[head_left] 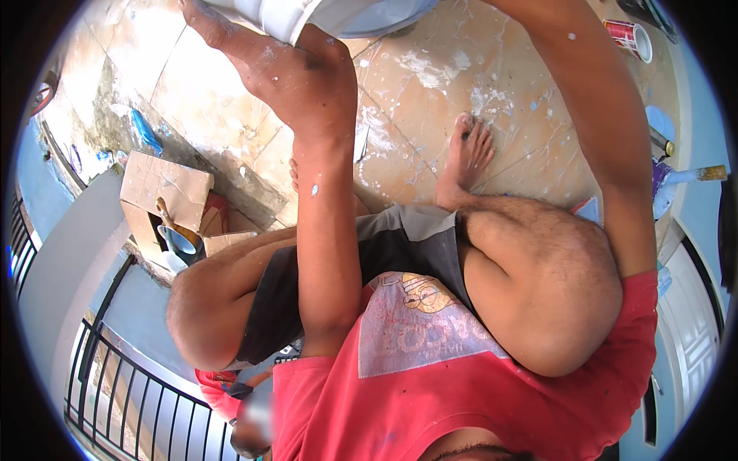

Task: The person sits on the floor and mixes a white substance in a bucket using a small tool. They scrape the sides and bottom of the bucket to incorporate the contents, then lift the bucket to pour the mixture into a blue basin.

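Observation:
A white plastic bucket (273, 17) with a ribbed side is at the top edge, cut off by the frame, and its mouth shows a pale bluish inside. My left hand (304, 81) reaches up to it and is closed against its side. One stretch of the hand runs along the bucket toward the upper left, and the bucket hides the other fingers. My right arm (600, 100) extends up past the bucket's right side, and its hand lies beyond the top edge. White paint specks dot my left hand and forearm.
Tiles spattered with white paint (430, 73) lie under my bare feet. At left stands an open cardboard box (165, 180) with a brush and a blue cup. A red-and-white can (630, 40) and a brush (707, 174) are at right. Another person (250, 415) is by the railing (138, 392).

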Demonstrator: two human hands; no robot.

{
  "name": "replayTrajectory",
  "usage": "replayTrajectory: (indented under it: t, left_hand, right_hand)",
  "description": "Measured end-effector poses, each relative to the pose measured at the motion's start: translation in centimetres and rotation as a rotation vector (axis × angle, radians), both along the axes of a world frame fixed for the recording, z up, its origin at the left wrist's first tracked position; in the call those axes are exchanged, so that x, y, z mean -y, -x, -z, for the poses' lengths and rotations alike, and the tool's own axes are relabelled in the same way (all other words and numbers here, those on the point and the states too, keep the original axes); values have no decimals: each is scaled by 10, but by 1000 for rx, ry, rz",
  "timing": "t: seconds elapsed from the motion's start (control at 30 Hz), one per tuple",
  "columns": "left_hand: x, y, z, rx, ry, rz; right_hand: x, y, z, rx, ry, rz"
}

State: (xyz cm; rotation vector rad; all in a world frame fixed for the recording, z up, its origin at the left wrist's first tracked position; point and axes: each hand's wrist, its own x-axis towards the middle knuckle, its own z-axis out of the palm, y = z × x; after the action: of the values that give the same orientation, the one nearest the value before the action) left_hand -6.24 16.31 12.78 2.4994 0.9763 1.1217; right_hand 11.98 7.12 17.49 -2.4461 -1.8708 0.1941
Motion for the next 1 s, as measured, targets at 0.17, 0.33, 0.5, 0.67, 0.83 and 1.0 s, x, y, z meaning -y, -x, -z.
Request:
replayTrajectory:
  t: [0.17,0.33,0.5,0.67,0.83,1.0]
  left_hand:
    - [6,-19,11,197,1,-4]
    - [-1,-14,15,253,32,16]
    - [-1,-20,17,153,-103,-50]
    - [-1,-7,5,25,-12,-33]
    - [3,-18,16,168,-31,-85]
    - [1,-17,16,219,5,-22]
  right_hand:
    - [18,-4,-5,9,49,62]
    - [2,-12,1,18,0,88]
    - [-9,-21,6,33,-33,98]
    - [-4,-16,3,22,-27,81]
    - [1,-12,-1,18,-22,74]
    - [8,-11,0,-18,-40,103]
